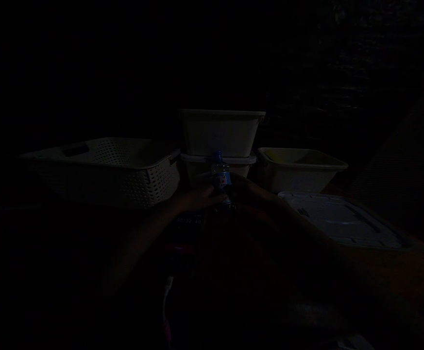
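The scene is very dark. A clear plastic bottle (222, 180) with a blue cap and a blue label stands about upright in the middle. My left hand (199, 196) is closed on it from the left, a finger or thumb lying across the lower label. From the right, my right hand (246, 187) is closed about its other side; most of those fingers are lost in shadow. Just behind the bottle are two stacked pale bins, the upper bin (221, 133) resting on a lidded lower bin (239, 168).
A perforated basket (161, 187) stands on the left. To the right are an open bin (299, 177) and a flat lid (343, 221) lying on the table. A phone (184, 238) showing a timer lies below my left hand, with a white cable end (168, 283) near it.
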`<action>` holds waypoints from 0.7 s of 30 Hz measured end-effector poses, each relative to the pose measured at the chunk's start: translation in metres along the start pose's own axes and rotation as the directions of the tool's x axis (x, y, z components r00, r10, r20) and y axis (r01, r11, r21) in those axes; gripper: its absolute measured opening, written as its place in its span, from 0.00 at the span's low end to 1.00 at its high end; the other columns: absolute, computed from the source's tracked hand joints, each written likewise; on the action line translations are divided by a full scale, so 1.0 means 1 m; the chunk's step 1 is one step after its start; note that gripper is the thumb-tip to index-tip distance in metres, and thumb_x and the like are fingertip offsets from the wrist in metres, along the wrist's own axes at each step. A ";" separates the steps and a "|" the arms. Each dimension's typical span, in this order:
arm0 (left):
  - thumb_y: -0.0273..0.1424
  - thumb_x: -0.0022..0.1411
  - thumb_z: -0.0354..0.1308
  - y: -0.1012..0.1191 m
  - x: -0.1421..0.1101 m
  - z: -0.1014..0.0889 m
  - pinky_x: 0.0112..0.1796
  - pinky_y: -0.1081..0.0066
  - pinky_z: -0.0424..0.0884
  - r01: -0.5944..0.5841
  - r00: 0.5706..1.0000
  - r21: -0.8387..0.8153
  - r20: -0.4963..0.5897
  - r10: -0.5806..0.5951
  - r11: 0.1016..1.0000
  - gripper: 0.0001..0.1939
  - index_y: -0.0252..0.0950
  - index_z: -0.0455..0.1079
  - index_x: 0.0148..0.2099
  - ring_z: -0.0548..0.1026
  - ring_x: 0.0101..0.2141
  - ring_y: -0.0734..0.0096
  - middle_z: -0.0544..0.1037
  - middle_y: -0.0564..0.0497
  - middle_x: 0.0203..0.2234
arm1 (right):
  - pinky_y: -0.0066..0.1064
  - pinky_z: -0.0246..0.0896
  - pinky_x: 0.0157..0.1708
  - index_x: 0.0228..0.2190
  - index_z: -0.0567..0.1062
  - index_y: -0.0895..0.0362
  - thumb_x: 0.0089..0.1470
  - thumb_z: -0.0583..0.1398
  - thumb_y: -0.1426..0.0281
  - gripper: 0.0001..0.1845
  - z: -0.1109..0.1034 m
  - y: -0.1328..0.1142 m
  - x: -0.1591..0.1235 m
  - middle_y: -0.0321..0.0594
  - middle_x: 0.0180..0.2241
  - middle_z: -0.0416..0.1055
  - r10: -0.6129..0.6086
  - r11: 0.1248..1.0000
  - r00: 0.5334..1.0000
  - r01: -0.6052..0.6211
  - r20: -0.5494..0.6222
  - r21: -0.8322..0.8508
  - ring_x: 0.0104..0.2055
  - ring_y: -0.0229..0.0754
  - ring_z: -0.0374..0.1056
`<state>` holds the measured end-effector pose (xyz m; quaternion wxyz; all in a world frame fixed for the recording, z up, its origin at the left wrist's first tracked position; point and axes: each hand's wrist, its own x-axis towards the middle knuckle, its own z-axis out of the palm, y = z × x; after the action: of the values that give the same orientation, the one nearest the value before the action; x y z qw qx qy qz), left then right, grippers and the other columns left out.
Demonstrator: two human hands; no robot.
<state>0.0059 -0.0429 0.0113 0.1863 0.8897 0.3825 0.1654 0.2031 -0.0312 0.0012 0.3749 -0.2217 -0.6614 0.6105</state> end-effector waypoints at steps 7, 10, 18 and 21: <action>0.52 0.60 0.44 -0.011 0.002 0.005 0.37 0.66 0.68 0.014 1.000 0.117 -0.030 -0.011 0.993 0.27 0.35 0.67 0.44 0.74 0.35 0.63 0.75 0.46 0.36 | 0.33 0.65 0.44 0.51 0.64 0.54 0.46 0.63 0.73 0.30 -0.001 0.003 -0.005 0.43 0.49 0.67 -0.009 0.999 1.000 0.008 -0.022 -0.047 0.45 0.42 0.67; 0.53 0.59 0.45 -0.017 0.004 0.007 0.36 0.66 0.67 0.008 0.998 0.146 -0.055 0.000 0.989 0.27 0.35 0.68 0.43 0.74 0.35 0.63 0.75 0.45 0.36 | 0.38 0.63 0.49 0.54 0.62 0.53 0.45 0.64 0.73 0.34 -0.001 0.003 -0.006 0.44 0.52 0.65 -0.009 0.996 1.000 0.007 -0.021 -0.094 0.48 0.44 0.66; 0.49 0.58 0.50 -0.017 0.004 0.008 0.38 0.67 0.67 -0.050 0.995 0.023 -0.085 0.052 0.998 0.23 0.37 0.69 0.46 0.74 0.38 0.62 0.76 0.48 0.38 | 0.38 0.63 0.48 0.55 0.62 0.52 0.47 0.64 0.70 0.33 -0.001 0.004 -0.005 0.44 0.52 0.65 -0.026 0.993 1.000 0.024 -0.016 -0.115 0.48 0.44 0.66; 0.50 0.58 0.50 -0.015 0.004 0.008 0.36 0.68 0.67 -0.055 0.996 -0.009 -0.074 0.054 0.998 0.24 0.37 0.69 0.45 0.74 0.36 0.63 0.76 0.47 0.37 | 0.36 0.64 0.47 0.55 0.62 0.53 0.47 0.63 0.70 0.33 0.001 0.002 -0.006 0.44 0.52 0.65 -0.025 0.994 1.000 0.025 0.000 -0.109 0.48 0.43 0.66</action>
<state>0.0029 -0.0322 -0.0017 0.1724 0.8920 0.3640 0.2053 0.2060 -0.0359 -0.0024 0.3701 -0.2339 -0.6964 0.5687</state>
